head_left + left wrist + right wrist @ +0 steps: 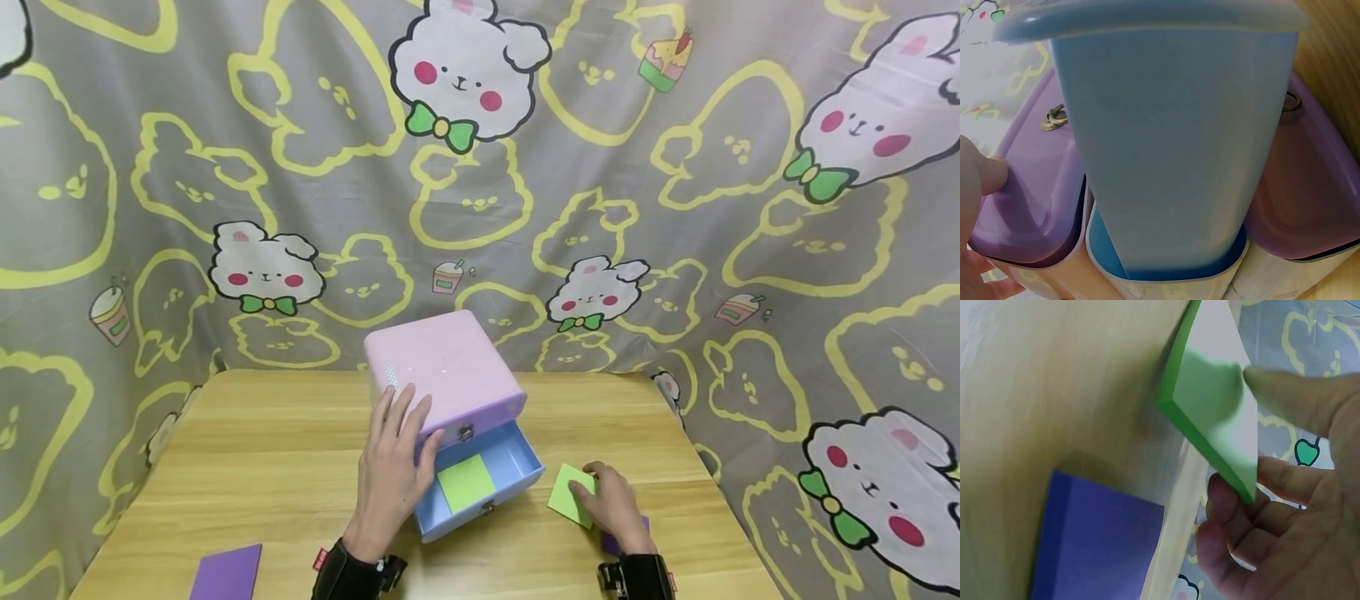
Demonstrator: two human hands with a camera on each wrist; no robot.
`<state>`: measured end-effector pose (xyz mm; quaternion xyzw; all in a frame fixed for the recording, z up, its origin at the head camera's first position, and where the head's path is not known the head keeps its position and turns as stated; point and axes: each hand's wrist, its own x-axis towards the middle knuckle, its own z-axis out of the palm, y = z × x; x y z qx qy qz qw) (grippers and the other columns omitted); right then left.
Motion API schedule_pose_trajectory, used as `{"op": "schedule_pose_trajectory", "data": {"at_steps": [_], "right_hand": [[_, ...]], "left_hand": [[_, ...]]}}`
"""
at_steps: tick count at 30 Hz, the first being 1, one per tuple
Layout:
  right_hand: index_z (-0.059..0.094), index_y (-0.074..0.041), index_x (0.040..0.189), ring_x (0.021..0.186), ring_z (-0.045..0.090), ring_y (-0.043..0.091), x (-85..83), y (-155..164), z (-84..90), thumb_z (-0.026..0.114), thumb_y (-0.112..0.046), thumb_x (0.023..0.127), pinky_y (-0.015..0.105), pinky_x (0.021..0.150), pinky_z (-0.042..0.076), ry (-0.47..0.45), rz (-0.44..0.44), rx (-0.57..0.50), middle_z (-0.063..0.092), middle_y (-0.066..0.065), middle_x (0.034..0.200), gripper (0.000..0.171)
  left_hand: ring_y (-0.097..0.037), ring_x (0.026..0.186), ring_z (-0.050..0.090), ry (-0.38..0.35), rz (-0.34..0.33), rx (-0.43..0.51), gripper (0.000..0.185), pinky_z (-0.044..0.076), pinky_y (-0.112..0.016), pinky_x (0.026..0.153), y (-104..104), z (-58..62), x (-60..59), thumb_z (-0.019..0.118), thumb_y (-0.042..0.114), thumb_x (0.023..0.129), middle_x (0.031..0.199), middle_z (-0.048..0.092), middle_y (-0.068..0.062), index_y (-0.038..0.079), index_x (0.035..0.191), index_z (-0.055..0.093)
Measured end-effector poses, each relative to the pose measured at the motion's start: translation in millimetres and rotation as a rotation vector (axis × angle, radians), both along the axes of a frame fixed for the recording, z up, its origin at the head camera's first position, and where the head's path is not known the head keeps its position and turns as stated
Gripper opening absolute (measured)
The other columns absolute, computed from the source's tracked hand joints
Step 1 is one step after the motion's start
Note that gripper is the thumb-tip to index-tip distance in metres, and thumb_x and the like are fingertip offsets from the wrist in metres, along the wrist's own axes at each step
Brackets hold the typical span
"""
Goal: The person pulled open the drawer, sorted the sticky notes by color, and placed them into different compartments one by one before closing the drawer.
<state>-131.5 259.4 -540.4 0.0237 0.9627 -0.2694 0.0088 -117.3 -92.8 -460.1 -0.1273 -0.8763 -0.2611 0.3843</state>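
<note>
A pink drawer box [450, 367] stands at the table's middle. Its lower blue drawer [517, 462] is pulled out, and a green note pad [465, 482] lies inside. My left hand [408, 417] rests with straight fingers on the box's top front left corner. In the left wrist view a fingertip [985, 175] presses the purple front beside the blue drawer [1172, 144]. To the right of the drawer, my right hand [588, 487] pinches a second green pad [567, 496]. In the right wrist view that green pad [1216, 419] tilts up off the table between thumb and fingers [1285, 478].
A purple pad [1097, 544] lies on the wooden table [262, 467] just beneath my right hand. Another purple pad [227, 573] sits at the front left edge. A patterned cloth [675, 208] hangs behind and around the table.
</note>
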Motion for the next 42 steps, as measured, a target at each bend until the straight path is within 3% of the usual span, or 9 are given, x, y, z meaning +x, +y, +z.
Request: {"op": "schedule_pose_trajectory", "data": {"at_steps": [3,6,10,16,24,42], "right_hand": [[0.068,0.004,0.115,0.105,0.068,0.04,0.4,0,2.0,0.072,-0.018,0.092,0.055,0.091,0.055,0.013,-0.003,-0.056,0.071,0.025,0.115,0.033],[0.071,0.002,0.104,0.088,0.069,0.027,0.3,1,3.3,0.072,-0.016,0.092,0.041,0.077,0.057,0.004,-0.013,-0.115,0.075,0.016,0.1,0.022],[0.072,-0.001,0.095,0.072,0.058,0.014,1.9,3,4.0,0.071,-0.014,0.092,0.025,0.06,0.046,-0.027,-0.043,-0.219,0.071,0.006,0.084,0.013],[0.067,0.003,0.1,0.055,0.059,0.016,4.0,5,5.3,0.068,-0.011,0.095,0.027,0.048,0.051,-0.137,-0.136,-0.428,0.068,0.007,0.073,0.016],[0.062,0.006,0.109,0.061,0.065,0.016,2.3,11,6.8,0.066,-0.013,0.097,0.029,0.056,0.057,-0.194,-0.247,-0.7,0.073,0.008,0.077,0.022],[0.052,0.009,0.131,0.072,0.068,0.014,2.0,15,9.0,0.065,-0.018,0.099,0.021,0.061,0.059,-0.184,-0.307,-0.862,0.072,0.006,0.09,0.043]], "left_hand": [[-0.046,0.141,0.044,0.003,-0.004,0.002,0.049,0.047,-0.062,0.109,0,-0.2,-0.3,0.075,0.026,0.089,0.144,0.058,-0.022,0.005,0.132,0.064],[-0.046,0.141,0.044,0.004,-0.003,0.004,0.048,0.047,-0.062,0.109,0,-0.7,-0.2,0.075,0.026,0.089,0.143,0.058,-0.022,0.005,0.132,0.065],[-0.046,0.141,0.044,0.016,-0.007,0.005,0.048,0.047,-0.062,0.108,0,-1.4,-0.3,0.075,0.025,0.089,0.143,0.058,-0.022,0.004,0.131,0.065],[-0.046,0.14,0.045,0.016,-0.013,0.01,0.049,0.047,-0.062,0.109,0,-0.5,-0.1,0.076,0.025,0.089,0.143,0.059,-0.022,0.005,0.131,0.065],[-0.046,0.14,0.045,0.0,-0.014,0.012,0.048,0.049,-0.061,0.108,2,2.2,1.5,0.077,0.023,0.088,0.143,0.059,-0.022,0.005,0.132,0.065],[-0.046,0.141,0.045,-0.019,-0.009,0.009,0.048,0.049,-0.061,0.107,2,4.7,2.7,0.078,0.022,0.088,0.144,0.059,-0.022,0.005,0.132,0.065]]}}
